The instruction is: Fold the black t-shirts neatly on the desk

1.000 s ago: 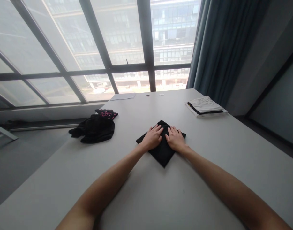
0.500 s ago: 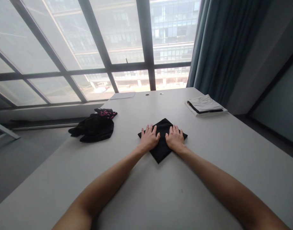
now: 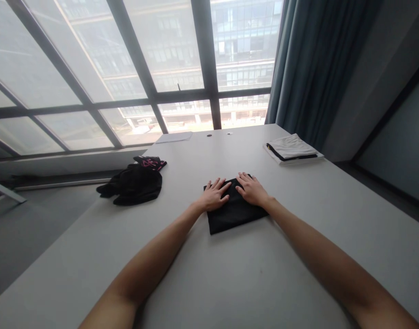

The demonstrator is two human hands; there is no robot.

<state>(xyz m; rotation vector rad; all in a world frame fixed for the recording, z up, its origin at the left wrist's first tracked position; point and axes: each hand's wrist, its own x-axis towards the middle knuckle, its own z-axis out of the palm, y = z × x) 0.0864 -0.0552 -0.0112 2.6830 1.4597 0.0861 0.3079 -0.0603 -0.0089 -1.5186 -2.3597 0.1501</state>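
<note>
A folded black cloth (image 3: 235,211) lies flat on the white table, with one long edge facing me at a slight slant. My left hand (image 3: 214,194) rests on its far left part, fingers spread and palm down. On its far right part lies my right hand (image 3: 252,188), also flat with the fingers apart. Both hands hide parts of the cloth's side and far edges. Whether the cloth is a garment I cannot tell.
A crumpled pile of black cloth (image 3: 137,185) sits at the table's left edge, beside a black piece with pink markings (image 3: 150,162). A folded white and black stack (image 3: 291,150) lies at the far right. White paper (image 3: 174,137) is near the window (image 3: 168,50).
The black cloth has turned on the table, from a diamond with a corner toward me to an edge toward me. Both hands have stayed flat on it, shifting slightly.
</note>
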